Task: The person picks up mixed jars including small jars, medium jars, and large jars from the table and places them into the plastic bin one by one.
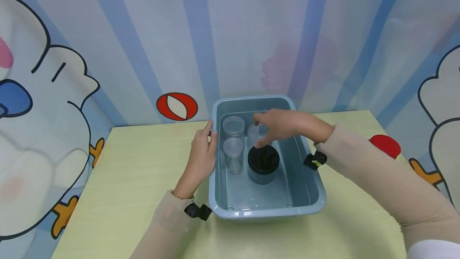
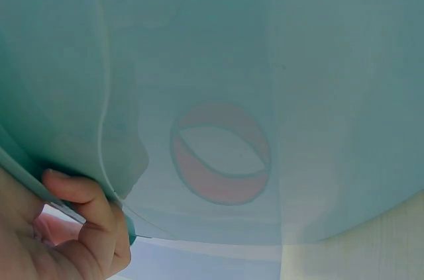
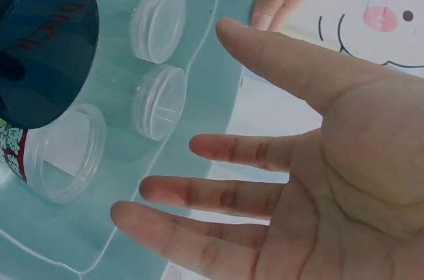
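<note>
My left hand grips the left rim of a light blue plastic tub; the left wrist view has its fingers curled at the tub's edge. Over the tub, my right hand hangs with fingers spread and holds nothing. Beneath it stand a black-lidded jar and a clear jar, partly hidden by the fingers. Lettering marks the black lid in the right wrist view, where the clear jar beside it looks uncapped. Two smaller clear jars line the tub's left side.
The tub sits on a pale yellow table, close to its back edge. Behind rises a blue striped backdrop with cartoon figures and a printed red and white ball. Bare tub floor shows in front of the jars.
</note>
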`<action>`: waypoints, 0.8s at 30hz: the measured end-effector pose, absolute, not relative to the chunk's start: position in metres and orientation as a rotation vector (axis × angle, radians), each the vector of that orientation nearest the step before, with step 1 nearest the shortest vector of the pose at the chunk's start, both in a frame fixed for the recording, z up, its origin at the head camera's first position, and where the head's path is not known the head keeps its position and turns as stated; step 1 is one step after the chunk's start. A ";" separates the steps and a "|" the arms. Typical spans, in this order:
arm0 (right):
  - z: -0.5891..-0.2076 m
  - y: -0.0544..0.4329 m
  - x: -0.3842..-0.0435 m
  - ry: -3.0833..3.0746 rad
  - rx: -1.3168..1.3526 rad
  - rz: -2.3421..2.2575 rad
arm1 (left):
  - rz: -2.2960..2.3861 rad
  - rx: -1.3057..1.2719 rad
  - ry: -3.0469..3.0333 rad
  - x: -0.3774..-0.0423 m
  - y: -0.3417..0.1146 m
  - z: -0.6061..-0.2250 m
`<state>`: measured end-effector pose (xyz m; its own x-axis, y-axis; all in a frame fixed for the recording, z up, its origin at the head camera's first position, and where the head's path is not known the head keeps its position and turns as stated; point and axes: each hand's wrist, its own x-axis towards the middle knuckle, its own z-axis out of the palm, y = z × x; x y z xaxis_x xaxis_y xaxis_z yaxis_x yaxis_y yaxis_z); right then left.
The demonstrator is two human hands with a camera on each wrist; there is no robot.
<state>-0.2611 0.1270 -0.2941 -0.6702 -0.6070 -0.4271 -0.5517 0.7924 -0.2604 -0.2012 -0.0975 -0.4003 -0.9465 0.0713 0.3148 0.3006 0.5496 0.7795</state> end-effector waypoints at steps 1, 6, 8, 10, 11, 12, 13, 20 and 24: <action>-0.292 0.128 -0.261 2.481 -0.870 -0.160 | -1.345 -0.310 -2.543 -0.201 -0.097 -0.400; -0.282 0.134 -0.260 2.496 -0.914 -0.197 | -1.334 -0.311 -2.548 -0.201 -0.097 -0.400; -0.278 0.136 -0.260 2.503 -0.924 -0.208 | -1.333 -0.312 -2.547 -0.201 -0.097 -0.400; -0.274 0.138 -0.259 2.504 -0.926 -0.226 | -1.333 -0.313 -2.547 -0.201 -0.098 -0.400; -0.272 0.139 -0.258 2.504 -0.927 -0.236 | -1.331 -0.313 -2.547 -0.201 -0.098 -0.400; -0.270 0.140 -0.258 2.505 -0.930 -0.248 | -1.330 -0.312 -2.547 -0.201 -0.098 -0.400; -0.269 0.141 -0.257 2.505 -0.931 -0.258 | -1.329 -0.312 -2.548 -0.201 -0.098 -0.400; -0.263 0.153 -0.257 2.516 -0.922 -0.332 | -1.321 -0.315 -2.551 -0.201 -0.098 -0.400; -0.261 0.163 -0.257 2.535 -0.941 -0.362 | -1.337 -0.325 -2.541 -0.201 -0.098 -0.401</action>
